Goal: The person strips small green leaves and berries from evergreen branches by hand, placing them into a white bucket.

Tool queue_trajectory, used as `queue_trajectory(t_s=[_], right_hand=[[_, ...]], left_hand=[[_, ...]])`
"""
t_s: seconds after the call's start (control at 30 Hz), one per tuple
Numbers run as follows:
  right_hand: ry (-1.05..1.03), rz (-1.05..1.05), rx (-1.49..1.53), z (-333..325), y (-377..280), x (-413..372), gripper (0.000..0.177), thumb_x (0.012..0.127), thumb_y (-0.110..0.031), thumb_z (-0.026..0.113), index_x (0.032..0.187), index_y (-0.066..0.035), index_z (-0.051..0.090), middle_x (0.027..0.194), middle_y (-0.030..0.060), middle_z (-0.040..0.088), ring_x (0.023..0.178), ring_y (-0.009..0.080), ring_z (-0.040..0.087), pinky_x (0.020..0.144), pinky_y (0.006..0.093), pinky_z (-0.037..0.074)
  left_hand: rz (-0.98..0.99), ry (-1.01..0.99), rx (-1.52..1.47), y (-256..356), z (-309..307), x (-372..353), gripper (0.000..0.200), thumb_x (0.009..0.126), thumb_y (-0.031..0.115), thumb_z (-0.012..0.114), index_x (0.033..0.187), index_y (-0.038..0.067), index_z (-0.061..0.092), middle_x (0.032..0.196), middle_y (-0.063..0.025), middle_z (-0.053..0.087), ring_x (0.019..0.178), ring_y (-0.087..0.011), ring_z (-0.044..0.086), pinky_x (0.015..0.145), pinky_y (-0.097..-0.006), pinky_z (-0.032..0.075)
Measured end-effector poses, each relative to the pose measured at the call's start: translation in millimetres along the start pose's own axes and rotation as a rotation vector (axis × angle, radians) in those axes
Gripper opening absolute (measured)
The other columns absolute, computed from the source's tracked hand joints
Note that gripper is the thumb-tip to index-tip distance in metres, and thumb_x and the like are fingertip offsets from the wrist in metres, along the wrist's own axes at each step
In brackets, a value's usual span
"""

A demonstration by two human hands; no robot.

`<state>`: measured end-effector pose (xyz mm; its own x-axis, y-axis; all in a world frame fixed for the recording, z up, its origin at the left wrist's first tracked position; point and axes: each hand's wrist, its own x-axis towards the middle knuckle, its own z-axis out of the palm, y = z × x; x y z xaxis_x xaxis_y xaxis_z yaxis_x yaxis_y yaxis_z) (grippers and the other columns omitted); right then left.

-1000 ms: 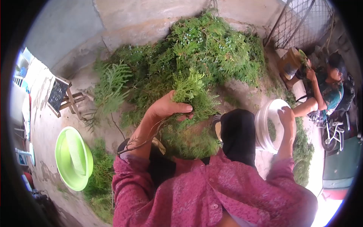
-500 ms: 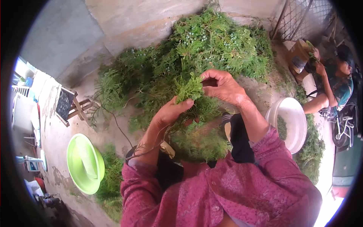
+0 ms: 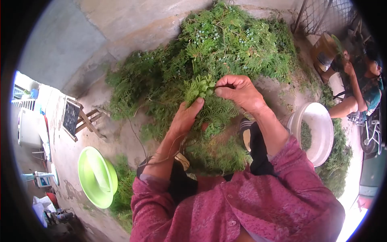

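A leafy green sprig [image 3: 198, 86] is gripped in my left hand [image 3: 186, 117], its thumb pressed over the stems. A long bare twig runs from that hand down along the forearm. My right hand [image 3: 242, 93] is closed in a pinch at the sprig's right edge, thumb against forefinger; what lies between the fingertips is too small to make out. Behind both hands rises a large pile of green branches [image 3: 238, 44] with small pale berries. More loose greenery [image 3: 217, 155] lies below my hands, between my feet.
On the left are a lime-green basin [image 3: 90, 177] and a folding stool [image 3: 82, 119]. A white bucket [image 3: 328, 133] with some greenery inside stands at right. Beyond it, a seated person [image 3: 363, 94] holds a sprig near a brown bucket [image 3: 323, 50]. A concrete wall [image 3: 133, 20] is behind the pile.
The view has shifted slightly, moving the basin and stool right in the picture. My left hand and the sprig have shifted slightly left, while my right hand remains pinched near the sprig.
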<state>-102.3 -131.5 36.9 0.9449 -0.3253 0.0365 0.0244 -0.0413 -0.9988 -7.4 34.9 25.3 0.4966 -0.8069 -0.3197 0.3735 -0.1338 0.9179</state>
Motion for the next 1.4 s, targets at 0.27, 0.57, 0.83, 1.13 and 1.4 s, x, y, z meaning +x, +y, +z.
queue_trajectory(t_s=[0.27,0.57,0.83,1.13,1.4], right_hand=[[0.189,0.162,0.751,-51.2,-9.2,-7.5,0.009,0.079,-0.008,0.060,0.086,-0.002,0.057,0.075,0.0081,0.061,0.056,0.0102,0.056,0.044,0.0189,0.045],[0.024,0.213,0.353,-48.2,-5.7,-12.9,0.023,0.074,-0.012,0.068,0.089,-0.003,0.055,0.075,0.0007,0.057,0.060,0.0059,0.052,0.048,0.0187,0.040],[-0.047,0.059,0.011,-28.3,4.8,-8.0,0.018,0.074,-0.015,0.069,0.084,-0.006,0.056,0.071,-0.0036,0.053,0.063,0.0029,0.046,0.053,0.0189,0.039],[-0.102,0.201,0.122,-20.6,-2.3,-6.8,0.014,0.074,-0.013,0.066,0.078,-0.005,0.055,0.067,-0.0011,0.053,0.053,0.0055,0.046,0.045,0.0199,0.038],[-0.244,0.247,0.914,-48.1,6.3,-4.3,0.016,0.076,-0.016,0.055,0.083,-0.002,0.050,0.071,0.0041,0.050,0.046,0.0058,0.042,0.033,0.0143,0.028]], left_hand=[[0.099,0.095,0.119,-9.8,14.1,7.5,0.032,0.085,0.027,0.055,0.108,0.004,0.050,0.089,-0.0030,0.055,0.078,-0.0122,0.051,0.058,-0.0256,0.044],[0.035,0.039,0.026,-2.5,33.6,6.6,0.030,0.084,0.021,0.057,0.108,0.004,0.049,0.085,-0.0038,0.055,0.064,-0.0120,0.053,0.037,-0.0240,0.040],[0.027,-0.001,0.036,-18.0,25.1,12.4,0.029,0.084,0.021,0.058,0.106,0.003,0.050,0.083,-0.0041,0.057,0.062,-0.0105,0.054,0.041,-0.0236,0.042],[0.045,-0.066,0.029,-15.0,18.1,3.2,0.020,0.085,0.016,0.054,0.101,0.005,0.055,0.078,0.0001,0.057,0.062,-0.0082,0.053,0.043,-0.0225,0.041],[-0.170,-0.161,0.028,1.0,9.4,-12.9,0.039,0.081,0.019,0.057,0.115,0.007,0.045,0.090,-0.0017,0.051,0.079,-0.0116,0.048,0.043,-0.0238,0.040]])
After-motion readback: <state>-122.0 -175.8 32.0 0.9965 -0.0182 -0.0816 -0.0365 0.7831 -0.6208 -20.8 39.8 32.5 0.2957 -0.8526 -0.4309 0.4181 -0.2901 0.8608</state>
